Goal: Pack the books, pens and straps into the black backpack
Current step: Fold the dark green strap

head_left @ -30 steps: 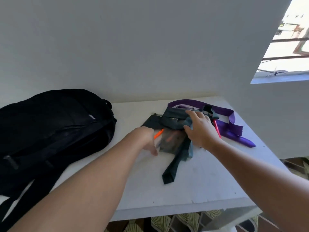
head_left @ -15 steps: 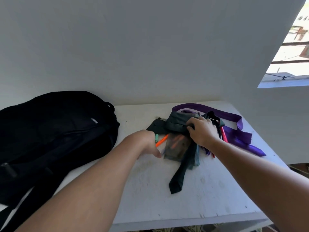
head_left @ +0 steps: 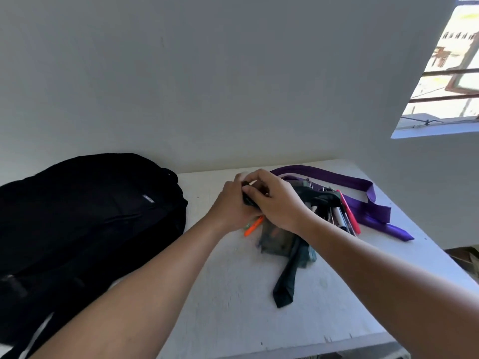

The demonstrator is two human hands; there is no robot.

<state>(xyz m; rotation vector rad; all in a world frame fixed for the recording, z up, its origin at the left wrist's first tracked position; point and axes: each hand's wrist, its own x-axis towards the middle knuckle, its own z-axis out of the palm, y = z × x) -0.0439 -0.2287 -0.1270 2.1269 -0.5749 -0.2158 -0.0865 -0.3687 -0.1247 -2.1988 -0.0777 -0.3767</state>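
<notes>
— What has changed on the table [head_left: 233, 307]?
— I see the left hand [head_left: 230, 206] leave the orange pen [head_left: 253, 226]; both hands now pinch the dark strap [head_left: 286, 278], right hand [head_left: 278, 203] at one o'clock.
— And the backpack [head_left: 90, 216]?
— Nine o'clock, shut; nothing packed.

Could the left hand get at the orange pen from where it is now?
Probably yes. The orange pen lies on the table just below the left hand, with nothing over its visible part. But that hand is busy gripping the dark strap together with the right hand, so it must let go first.
</notes>
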